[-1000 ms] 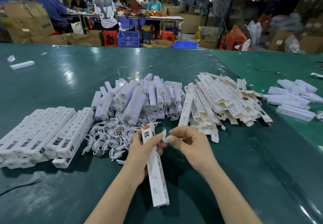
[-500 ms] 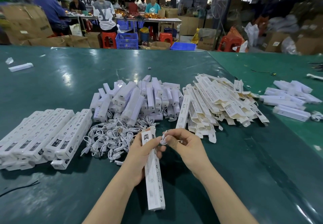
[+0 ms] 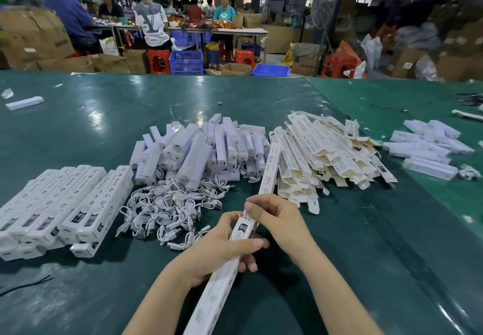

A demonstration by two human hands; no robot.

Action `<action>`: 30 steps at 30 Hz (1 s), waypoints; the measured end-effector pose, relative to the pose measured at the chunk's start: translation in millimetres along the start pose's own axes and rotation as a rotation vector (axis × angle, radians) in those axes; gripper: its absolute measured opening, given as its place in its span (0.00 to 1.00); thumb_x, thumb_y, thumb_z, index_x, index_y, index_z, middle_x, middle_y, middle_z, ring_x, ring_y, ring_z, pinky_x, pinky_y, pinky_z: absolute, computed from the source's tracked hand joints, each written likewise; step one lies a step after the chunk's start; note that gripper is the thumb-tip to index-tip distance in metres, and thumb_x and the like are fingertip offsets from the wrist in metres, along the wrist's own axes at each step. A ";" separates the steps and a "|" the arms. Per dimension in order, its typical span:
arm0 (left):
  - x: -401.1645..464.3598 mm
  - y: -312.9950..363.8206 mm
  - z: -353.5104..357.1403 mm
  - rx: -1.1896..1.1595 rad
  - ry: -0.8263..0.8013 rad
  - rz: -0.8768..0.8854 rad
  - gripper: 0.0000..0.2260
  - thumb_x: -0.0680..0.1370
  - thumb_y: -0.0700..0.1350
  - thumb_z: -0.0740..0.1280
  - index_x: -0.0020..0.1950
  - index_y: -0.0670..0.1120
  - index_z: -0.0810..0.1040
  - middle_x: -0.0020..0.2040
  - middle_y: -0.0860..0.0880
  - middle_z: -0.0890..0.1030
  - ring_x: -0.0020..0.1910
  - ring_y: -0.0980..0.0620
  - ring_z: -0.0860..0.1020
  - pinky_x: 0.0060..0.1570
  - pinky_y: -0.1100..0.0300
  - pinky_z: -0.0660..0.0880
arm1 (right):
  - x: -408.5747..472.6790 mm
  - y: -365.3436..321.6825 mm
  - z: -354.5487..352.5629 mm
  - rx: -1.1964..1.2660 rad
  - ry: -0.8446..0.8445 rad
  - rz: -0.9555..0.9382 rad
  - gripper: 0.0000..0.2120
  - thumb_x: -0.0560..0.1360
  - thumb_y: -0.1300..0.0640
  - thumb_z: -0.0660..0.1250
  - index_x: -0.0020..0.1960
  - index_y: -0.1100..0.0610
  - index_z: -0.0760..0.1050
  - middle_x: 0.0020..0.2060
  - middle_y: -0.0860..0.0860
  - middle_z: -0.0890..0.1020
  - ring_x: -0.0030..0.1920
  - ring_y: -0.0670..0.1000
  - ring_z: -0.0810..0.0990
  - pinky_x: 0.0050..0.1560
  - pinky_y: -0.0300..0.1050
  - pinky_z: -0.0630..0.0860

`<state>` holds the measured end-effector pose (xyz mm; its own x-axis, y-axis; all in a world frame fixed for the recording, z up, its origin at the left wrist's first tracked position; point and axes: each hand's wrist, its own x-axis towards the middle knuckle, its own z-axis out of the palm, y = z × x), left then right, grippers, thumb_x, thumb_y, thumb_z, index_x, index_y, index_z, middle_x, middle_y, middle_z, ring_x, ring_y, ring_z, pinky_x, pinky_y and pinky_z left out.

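Step in hand, by my read: packing a cable into its carton. L hand (image 3: 224,248) sat lower ctr of frame, fingers and thumb wrapped round the long white box (image 3: 219,290). The box ran from the bottom edge up and right to its open end just below mid-frame. R hand (image 3: 279,219), just right of ctr, pinched a small white cable (image 3: 245,209) btwn thumb and forefinger, right at the box mouth. Only a stub of it showed; the rest was behind fingers or inside the box, couldn't tell which. Flap at the mouth was too blurred to call.

Next move prob. called for pushing the stub fully in w/o kinking it, w/ the L hand steadying the box. After that, tuck the end flap shut and lay the box w/ the finished boxes (image 3: 65,204) at mid-left.

Around, on the green table (image 3: 78,125):
- a tangle of loose cables (image 3: 167,209) left of the hands, near but apart
- a heap of bare white units (image 3: 198,149) above that, at ctr
- flat unfolded cartons (image 3: 321,157) right of ctr, the nearest just above the R hand
- more white pieces (image 3: 428,149) at far right
- one lone box (image 3: 24,102) at upper left

People sat at a far table along the top.

In the way: nothing lay btwn hands and box mouth. The tangle sat btwn the hands and the finished row, so a low carry leftwards could snag it.
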<state>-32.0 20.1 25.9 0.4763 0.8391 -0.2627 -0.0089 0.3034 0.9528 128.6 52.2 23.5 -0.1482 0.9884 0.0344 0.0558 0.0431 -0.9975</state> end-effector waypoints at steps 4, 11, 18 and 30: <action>1.4 -1.0 1.1 0.015 0.020 0.027 0.28 0.72 0.47 0.72 0.66 0.48 0.61 0.51 0.46 0.85 0.34 0.51 0.79 0.34 0.62 0.74 | 0.1 -2.3 -6.7 -0.039 -0.054 0.030 0.03 0.74 0.56 0.73 0.45 0.49 0.83 0.40 0.47 0.86 0.41 0.43 0.82 0.40 0.32 0.76; 4.5 -4.8 1.8 -0.029 0.103 0.059 0.28 0.71 0.46 0.73 0.65 0.50 0.61 0.43 0.44 0.83 0.31 0.51 0.76 0.32 0.61 0.73 | -0.9 1.0 -4.4 -0.264 -0.118 -0.042 0.16 0.78 0.46 0.65 0.38 0.55 0.80 0.32 0.46 0.79 0.38 0.46 0.78 0.44 0.39 0.74; 7.6 -5.5 0.9 -0.064 0.219 0.078 0.25 0.76 0.43 0.70 0.65 0.53 0.59 0.31 0.44 0.79 0.28 0.51 0.76 0.30 0.62 0.73 | -1.7 4.3 4.3 -0.405 -0.116 -0.096 0.13 0.78 0.43 0.60 0.39 0.45 0.77 0.54 0.39 0.72 0.63 0.40 0.62 0.62 0.35 0.63; 11.0 -4.3 2.5 -0.188 0.411 0.096 0.11 0.83 0.52 0.59 0.58 0.46 0.67 0.30 0.49 0.79 0.28 0.52 0.77 0.29 0.61 0.75 | -6.7 1.9 16.2 -0.248 -0.161 -0.217 0.09 0.80 0.48 0.62 0.51 0.47 0.80 0.43 0.47 0.79 0.33 0.42 0.80 0.47 0.30 0.73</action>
<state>-24.6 26.9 19.3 0.0780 0.9652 -0.2494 -0.2131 0.2606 0.9416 113.7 43.3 20.4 -0.3350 0.9177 0.2136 0.2407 0.3025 -0.9222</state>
